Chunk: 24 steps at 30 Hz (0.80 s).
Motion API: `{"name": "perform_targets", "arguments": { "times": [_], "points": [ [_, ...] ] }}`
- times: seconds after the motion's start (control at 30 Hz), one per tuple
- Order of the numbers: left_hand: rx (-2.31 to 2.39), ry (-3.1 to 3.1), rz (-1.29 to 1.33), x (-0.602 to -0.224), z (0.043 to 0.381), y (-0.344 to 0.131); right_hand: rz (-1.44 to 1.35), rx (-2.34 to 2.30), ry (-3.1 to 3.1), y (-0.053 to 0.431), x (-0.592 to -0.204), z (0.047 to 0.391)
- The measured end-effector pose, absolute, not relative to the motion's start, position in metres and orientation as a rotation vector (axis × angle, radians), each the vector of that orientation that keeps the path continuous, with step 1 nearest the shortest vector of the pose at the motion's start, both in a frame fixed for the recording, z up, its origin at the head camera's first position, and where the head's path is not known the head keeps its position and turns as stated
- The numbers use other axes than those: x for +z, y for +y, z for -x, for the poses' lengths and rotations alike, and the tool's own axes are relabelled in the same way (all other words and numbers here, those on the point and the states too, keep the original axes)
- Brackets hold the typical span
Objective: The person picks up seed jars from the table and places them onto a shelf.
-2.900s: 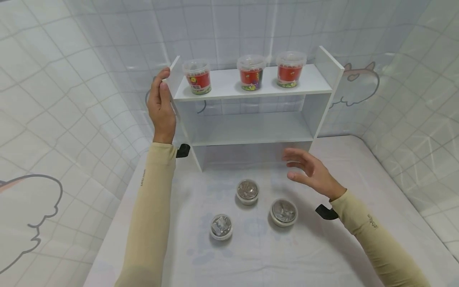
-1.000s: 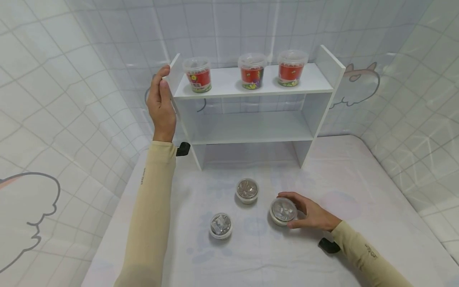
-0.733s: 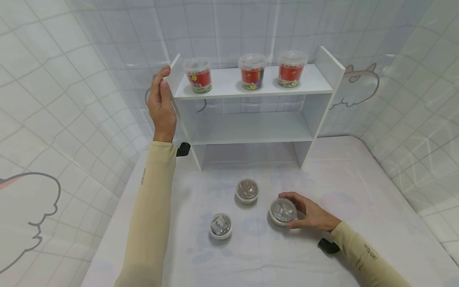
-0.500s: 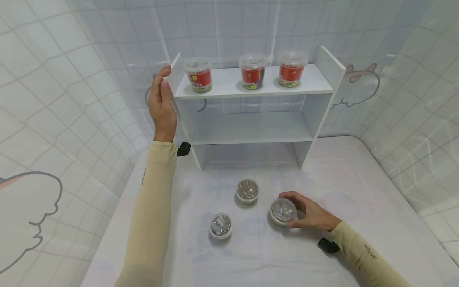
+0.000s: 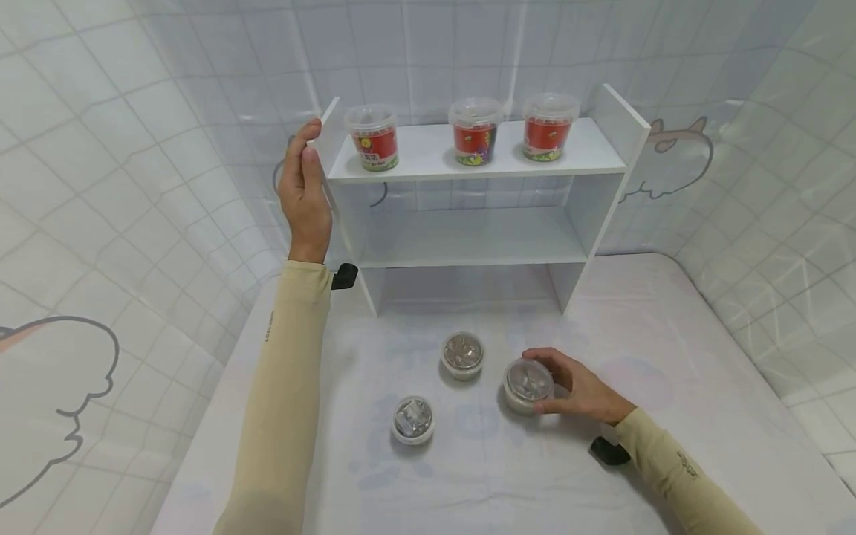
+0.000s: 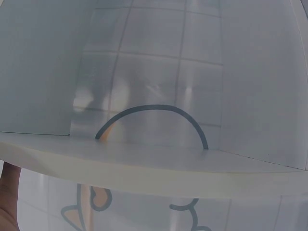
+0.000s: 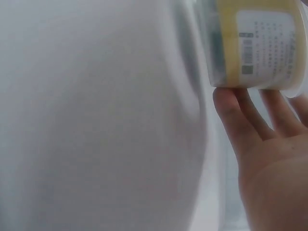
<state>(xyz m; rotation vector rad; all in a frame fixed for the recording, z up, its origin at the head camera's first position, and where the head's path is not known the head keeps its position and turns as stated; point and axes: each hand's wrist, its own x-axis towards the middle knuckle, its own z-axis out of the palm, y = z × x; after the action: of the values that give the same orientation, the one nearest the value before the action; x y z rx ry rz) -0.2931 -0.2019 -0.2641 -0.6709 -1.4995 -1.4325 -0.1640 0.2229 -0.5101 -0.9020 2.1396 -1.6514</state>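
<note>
My right hand (image 5: 585, 386) grips the rightmost plastic tub (image 5: 530, 383), which has a clear lid over grey-brown contents. In the right wrist view, that tub (image 7: 262, 45) shows a yellow label with a white printed panel and a barcode; thumb and fingers hold its side. Two similar lidded tubs stand on the white cloth, one nearer the shelf (image 5: 462, 354) and one nearer the front (image 5: 412, 420). My left hand (image 5: 305, 197) lies along the outer side of the white shelf unit's left panel (image 5: 331, 141), fingers pointing upward and nearly straight.
On the top board (image 5: 424, 167) of the shelf stand three clear tubs with red labels: left (image 5: 374, 145), middle (image 5: 475, 137) and right (image 5: 547, 134). Below it is a lower board (image 5: 471, 241). Tile-patterned curtains (image 5: 435, 44) enclose the cloth-covered surface.
My right hand came down from near the shelf and took hold of the rightmost tub. Hand and tub have just shifted slightly upward in view. My left hand keeps its place.
</note>
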Motion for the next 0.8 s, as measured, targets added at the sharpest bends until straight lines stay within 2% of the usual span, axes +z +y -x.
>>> {"name": "perform_targets", "arguments": {
  "times": [0.8],
  "points": [
    [-1.44,-1.5,0.664,-0.262,0.293,-0.201,0.924,-1.732,2.154,0.196,-0.482,0.178]
  ]
}}
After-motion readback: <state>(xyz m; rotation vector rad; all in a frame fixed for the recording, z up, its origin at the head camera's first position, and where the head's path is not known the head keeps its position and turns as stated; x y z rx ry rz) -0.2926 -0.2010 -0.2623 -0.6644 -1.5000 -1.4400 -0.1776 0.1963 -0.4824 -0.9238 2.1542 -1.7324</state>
